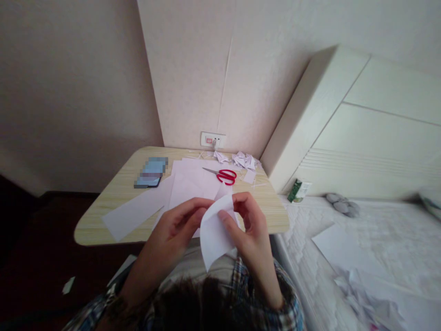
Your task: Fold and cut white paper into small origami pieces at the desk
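Observation:
A white piece of paper, curved along its left side, is held up over the near edge of the table. My right hand pinches it, thumb on the near face and fingers behind. My left hand is closed at the paper's left edge, its fingertips partly hidden behind it. Just beyond the hands, scissors with red handles lie on white paper sheets. A long paper strip extends to the left under the sheets.
A phone lies on the wooden table at left. Folded paper pieces and thin scraps sit at the back right, below a wall socket. On the bed are a green-and-white box, a grey object and more paper.

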A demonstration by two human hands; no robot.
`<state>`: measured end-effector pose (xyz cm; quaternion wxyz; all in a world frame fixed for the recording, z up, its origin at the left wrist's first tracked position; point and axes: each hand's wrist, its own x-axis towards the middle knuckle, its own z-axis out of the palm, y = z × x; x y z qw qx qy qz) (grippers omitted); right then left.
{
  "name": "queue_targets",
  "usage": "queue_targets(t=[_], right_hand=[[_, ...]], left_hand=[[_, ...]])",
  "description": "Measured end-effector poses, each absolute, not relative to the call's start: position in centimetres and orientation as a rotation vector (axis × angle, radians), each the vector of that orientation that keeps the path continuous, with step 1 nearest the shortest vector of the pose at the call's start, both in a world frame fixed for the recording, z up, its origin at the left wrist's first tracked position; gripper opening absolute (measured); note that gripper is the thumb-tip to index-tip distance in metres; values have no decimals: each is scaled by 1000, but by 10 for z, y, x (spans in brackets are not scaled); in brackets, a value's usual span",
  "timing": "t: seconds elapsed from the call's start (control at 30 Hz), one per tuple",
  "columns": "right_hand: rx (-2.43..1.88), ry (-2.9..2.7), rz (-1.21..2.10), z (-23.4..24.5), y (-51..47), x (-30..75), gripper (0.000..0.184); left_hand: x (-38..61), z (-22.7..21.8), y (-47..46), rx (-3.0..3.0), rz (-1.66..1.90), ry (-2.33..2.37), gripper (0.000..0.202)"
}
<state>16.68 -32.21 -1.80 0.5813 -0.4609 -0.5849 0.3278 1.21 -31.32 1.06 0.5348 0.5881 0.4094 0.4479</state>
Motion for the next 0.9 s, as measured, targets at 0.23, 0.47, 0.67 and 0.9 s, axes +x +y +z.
queue_targets(t=[0.23, 0.47, 0.67, 0.9], right_hand=[[-1133, -1312, 776, -15, -323, 167, 11], [-1049, -1328, 793, -17, -321, 167, 12], [-1043, -1371, 730, -13, -323, 166, 20], [-1004, -1413, 584, -10, -324, 166, 22]], left_hand=[[7, 12, -313, 1503, 1050, 942, 22], [9, 4, -315, 1618, 1099, 1072, 18], [8, 4, -315, 1678, 1128, 1130, 15], [8, 10, -315, 1561, 1120, 1152, 22]])
